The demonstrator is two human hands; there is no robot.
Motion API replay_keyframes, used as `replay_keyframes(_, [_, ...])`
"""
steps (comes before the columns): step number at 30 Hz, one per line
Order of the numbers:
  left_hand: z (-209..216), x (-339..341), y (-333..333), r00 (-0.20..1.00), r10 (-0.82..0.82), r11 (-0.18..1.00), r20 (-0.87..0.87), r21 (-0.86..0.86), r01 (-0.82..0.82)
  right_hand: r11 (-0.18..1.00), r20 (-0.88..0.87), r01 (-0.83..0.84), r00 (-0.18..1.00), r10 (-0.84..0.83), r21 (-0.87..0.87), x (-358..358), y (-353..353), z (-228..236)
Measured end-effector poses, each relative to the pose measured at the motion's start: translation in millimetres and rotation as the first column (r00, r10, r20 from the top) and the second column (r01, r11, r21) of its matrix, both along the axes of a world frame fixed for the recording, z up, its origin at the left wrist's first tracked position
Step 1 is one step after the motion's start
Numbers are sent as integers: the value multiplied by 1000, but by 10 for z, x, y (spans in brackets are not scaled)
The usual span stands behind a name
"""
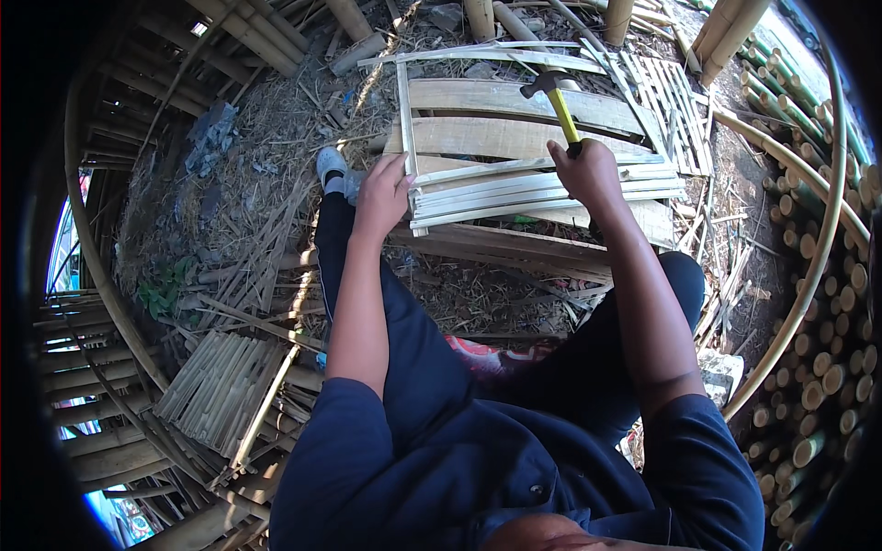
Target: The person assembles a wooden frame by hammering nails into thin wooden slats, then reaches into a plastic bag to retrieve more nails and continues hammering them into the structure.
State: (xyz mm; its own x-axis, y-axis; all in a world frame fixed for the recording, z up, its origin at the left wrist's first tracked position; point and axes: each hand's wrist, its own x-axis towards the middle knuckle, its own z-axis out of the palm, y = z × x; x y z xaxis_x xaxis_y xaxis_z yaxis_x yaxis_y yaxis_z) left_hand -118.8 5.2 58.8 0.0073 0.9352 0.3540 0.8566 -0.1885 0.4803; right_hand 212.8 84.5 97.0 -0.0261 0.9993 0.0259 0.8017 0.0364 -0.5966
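My right hand is wrapped round the yellow and black handle of a claw hammer. Its dark head is raised over a low bench of wooden planks. Pale bamboo strips lie side by side along the bench's near part, bowed slightly. Across their left ends runs a narrow bamboo strip, pointing away from me. My left hand is closed at this strip, thumb and fingers against it near the corner. Whether a nail is also between the fingers is too small to tell.
A slatted bamboo panel lies beyond the bench's right end. Cut bamboo poles are stacked at the right. Another bundle of slats rests at lower left. Scraps and straw cover the ground. A curved bamboo pole arches at right.
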Motion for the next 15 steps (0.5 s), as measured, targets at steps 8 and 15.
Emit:
replay_keyframes(8, [-222, 1432, 108, 999, -34, 999, 14, 20, 33, 999, -46, -46, 998, 46, -2, -93, -67, 167])
replay_keyframes(15, [-425, 1652, 113, 967, 123, 992, -222, 1, -126, 991, -31, -131, 991, 132, 31, -68, -26, 71])
